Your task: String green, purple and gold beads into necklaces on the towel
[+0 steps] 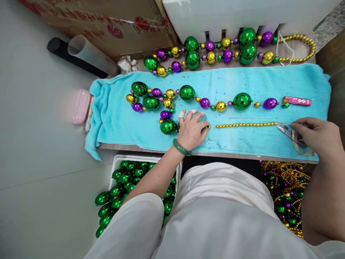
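Note:
My left hand [190, 131], with white coverings on some fingertips, is closed over part of a bead strand [168, 127] on the blue towel. Small gold beads [246, 125] run from it in a straight line towards my right hand [320, 135]. Thumb and fingers of that hand pinch a thin thread at the row's end. Under and beside it lie metal snips [285, 130] and a pale ribbon loop [298, 144], partly hidden. A long needle [252, 117] rests just above the gold row. Larger green, purple and gold beads [187, 92] curve across the towel.
Two finished-looking bead strands [192, 60] lie behind the towel [302, 79], beside a white crate [242, 14]. A small pink box [296, 101] rests at right. Below the table edge, a white bin [114, 169] holds green balls; bead strands [288, 194] fill the lower right.

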The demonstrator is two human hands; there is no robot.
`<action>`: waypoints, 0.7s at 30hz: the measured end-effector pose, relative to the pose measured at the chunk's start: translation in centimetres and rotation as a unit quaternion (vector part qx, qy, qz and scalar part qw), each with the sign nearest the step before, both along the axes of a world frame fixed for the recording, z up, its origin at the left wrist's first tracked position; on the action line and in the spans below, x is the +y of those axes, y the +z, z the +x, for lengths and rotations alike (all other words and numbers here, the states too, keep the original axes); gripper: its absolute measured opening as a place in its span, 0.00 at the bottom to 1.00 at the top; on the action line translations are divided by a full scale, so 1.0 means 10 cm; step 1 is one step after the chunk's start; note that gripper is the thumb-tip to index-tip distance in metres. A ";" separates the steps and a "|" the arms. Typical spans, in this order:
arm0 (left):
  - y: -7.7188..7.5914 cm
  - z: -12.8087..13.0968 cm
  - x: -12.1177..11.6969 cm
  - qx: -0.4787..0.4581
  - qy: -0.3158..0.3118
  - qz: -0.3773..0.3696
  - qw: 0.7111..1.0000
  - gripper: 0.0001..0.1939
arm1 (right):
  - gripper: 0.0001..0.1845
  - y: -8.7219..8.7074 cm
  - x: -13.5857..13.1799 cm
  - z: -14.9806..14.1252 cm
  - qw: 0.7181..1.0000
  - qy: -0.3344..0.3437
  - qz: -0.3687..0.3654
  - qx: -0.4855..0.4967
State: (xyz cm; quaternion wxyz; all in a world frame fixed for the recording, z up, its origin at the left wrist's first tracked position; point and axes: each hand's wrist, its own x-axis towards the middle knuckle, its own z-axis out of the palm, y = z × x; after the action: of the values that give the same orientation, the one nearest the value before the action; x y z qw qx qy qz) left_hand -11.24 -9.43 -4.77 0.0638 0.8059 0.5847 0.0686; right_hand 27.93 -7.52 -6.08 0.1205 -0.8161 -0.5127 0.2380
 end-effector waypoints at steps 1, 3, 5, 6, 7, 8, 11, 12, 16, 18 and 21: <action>0.00 -0.02 0.00 0.004 0.001 0.001 1.000 0.09 | 0.15 0.00 0.00 0.00 1.000 0.000 0.000 -0.001; 0.01 -0.03 -0.01 0.008 0.000 0.003 1.000 0.09 | 0.15 0.01 0.00 -0.01 1.000 0.003 -0.003 0.000; 0.01 0.02 0.00 0.003 -0.003 0.003 1.000 0.10 | 0.15 0.01 0.00 -0.02 1.000 0.005 -0.005 0.007; 0.01 0.06 0.00 -0.002 -0.006 0.001 1.000 0.11 | 0.16 0.01 0.00 -0.02 1.000 0.006 -0.004 0.011; 0.01 0.12 0.00 -0.008 -0.010 -0.001 1.000 0.12 | 0.16 0.01 0.00 -0.02 1.000 0.006 -0.002 0.014; 0.00 0.18 0.01 -0.014 -0.016 -0.003 1.000 0.13 | 0.16 0.01 0.00 -0.03 1.000 0.006 -0.001 0.016; -0.03 0.33 0.02 -0.030 -0.032 -0.005 0.999 0.12 | 0.15 0.03 0.00 -0.05 1.000 0.004 -0.002 0.016; -0.04 0.35 0.03 -0.032 -0.034 -0.003 0.999 0.11 | 0.15 0.05 0.00 -0.06 1.000 -0.001 -0.006 0.018; -0.05 0.33 0.03 -0.032 -0.024 0.000 0.999 0.09 | 0.13 0.11 0.00 -0.11 0.999 -0.006 -0.022 0.023; -0.04 0.27 0.03 -0.030 -0.016 -0.006 0.999 0.09 | 0.13 0.12 0.00 -0.11 1.000 0.005 -0.019 0.019; -0.01 0.21 0.02 -0.020 -0.005 -0.009 1.000 0.08 | 0.15 0.04 -0.01 -0.04 0.999 0.030 0.002 0.020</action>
State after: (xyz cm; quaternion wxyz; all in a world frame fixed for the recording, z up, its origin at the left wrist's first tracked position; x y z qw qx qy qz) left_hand -9.17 -9.26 -4.85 0.0834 0.8066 0.5799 0.0791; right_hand 27.49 -7.57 -5.64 0.1253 -0.7951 -0.5353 0.2563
